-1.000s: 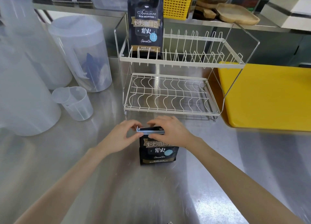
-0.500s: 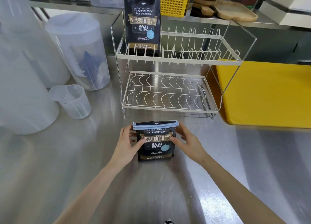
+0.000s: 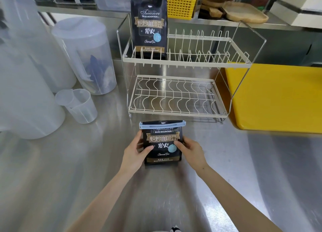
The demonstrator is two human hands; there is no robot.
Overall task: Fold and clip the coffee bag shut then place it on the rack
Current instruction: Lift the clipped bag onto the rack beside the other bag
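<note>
Two hands on the clipped bag

Both my hands grip the coffee bag (image 3: pixel 163 144), which stands upright on the counter (image 3: pixel 69 170) just in front of the rack (image 3: pixel 176 113). My left hand (image 3: pixel 135 153) wraps its left side with the thumb across the front; my right hand (image 3: pixel 190 151) closes on the right side the same way. Its top is folded over and a pale blue clip (image 3: pixel 162 125) runs across the fold. On the rack's upper tier, at the left, a second bag (image 3: pixel 149 22) stands upright and unfolded. The lower tier sits between that bag and mine.
</note>
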